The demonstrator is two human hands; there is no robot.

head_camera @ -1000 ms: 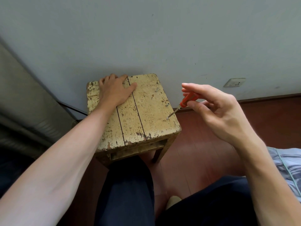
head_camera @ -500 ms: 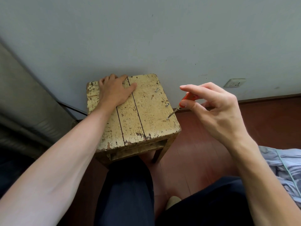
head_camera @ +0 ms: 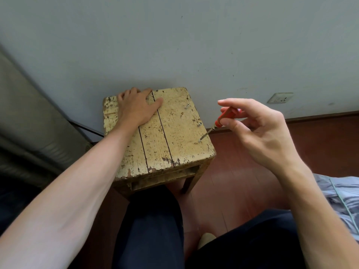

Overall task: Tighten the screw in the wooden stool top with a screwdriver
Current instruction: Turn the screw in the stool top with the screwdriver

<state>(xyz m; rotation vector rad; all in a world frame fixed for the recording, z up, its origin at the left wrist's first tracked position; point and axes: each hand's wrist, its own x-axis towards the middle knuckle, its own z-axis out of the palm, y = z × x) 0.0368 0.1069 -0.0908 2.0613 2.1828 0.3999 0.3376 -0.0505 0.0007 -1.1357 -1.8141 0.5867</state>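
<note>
A worn, yellow-painted wooden stool (head_camera: 174,136) of three planks stands against the wall between my knees. My left hand (head_camera: 136,107) lies flat on its far left part, fingers spread. My right hand (head_camera: 258,129) pinches the red handle of a small screwdriver (head_camera: 223,117) between thumb and fingers. The metal shaft slants down-left and its tip rests on a screw (head_camera: 199,140) near the right edge of the top. Two other screws (head_camera: 199,124) (head_camera: 187,106) stand proud further back along that edge.
A grey wall with a white socket (head_camera: 280,98) rises right behind the stool. Red-brown wooden floor (head_camera: 233,171) lies to the right. Striped bedding (head_camera: 345,195) sits at the right edge, and a dark grey padded surface (head_camera: 25,133) fills the left.
My right hand's fingers have shifted around the red handle, with the forefinger stretched further left. The tip has stayed on the screw. My left hand has not moved.
</note>
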